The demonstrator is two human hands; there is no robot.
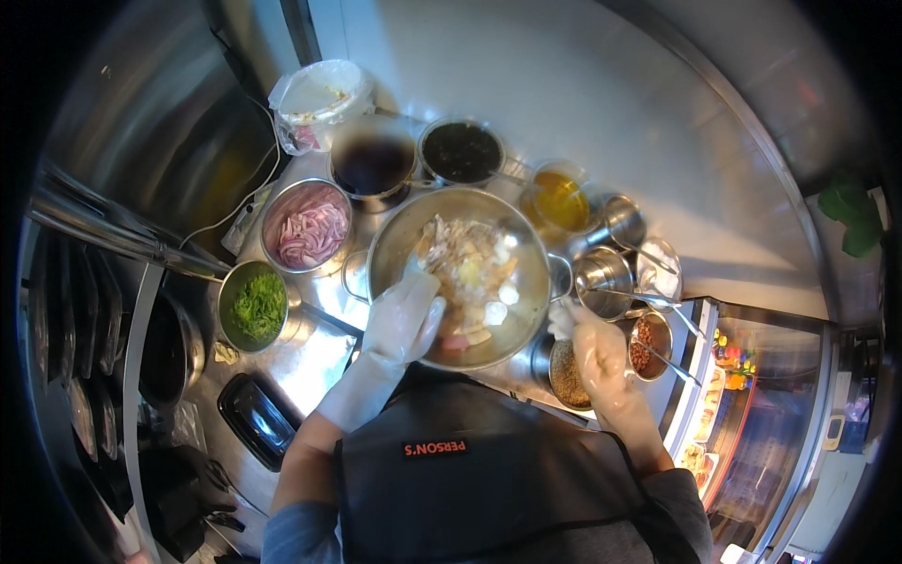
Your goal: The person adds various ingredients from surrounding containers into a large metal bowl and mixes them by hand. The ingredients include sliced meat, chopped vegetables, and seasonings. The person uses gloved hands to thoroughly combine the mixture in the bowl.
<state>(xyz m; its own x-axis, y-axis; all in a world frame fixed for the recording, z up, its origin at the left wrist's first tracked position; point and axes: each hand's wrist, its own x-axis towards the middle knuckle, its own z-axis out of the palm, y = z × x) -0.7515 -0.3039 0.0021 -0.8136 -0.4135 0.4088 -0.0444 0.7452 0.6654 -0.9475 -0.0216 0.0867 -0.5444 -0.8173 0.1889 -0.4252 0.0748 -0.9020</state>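
Observation:
My left hand (pixel 405 317), in a clear glove, reaches over the near left rim of a large two-handled steel bowl (pixel 384 233). Its fingertips are at the edge of a mixed heap of food (pixel 468 264), with the thumb apart from them. White round pieces (pixel 495 313) and pale slices lie in that heap. To the bowl's right, my gloved right hand (pixel 599 345) is curled above a container of tan grains, perhaps sesame (pixel 567 374). Something whitish shows at its fingers; whether it is held is unclear.
Around the bowl stand sliced red onions (pixel 313 236), shredded greens (pixel 257 307), dark liquid (pixel 373 166), a black-filled pot (pixel 461 151), yellow oil (pixel 560 201) and peanuts (pixel 643 345). Tongs (pixel 634 294) jut out at right. A black tray (pixel 257 419) lies left, a lit display case (pixel 768 423) right.

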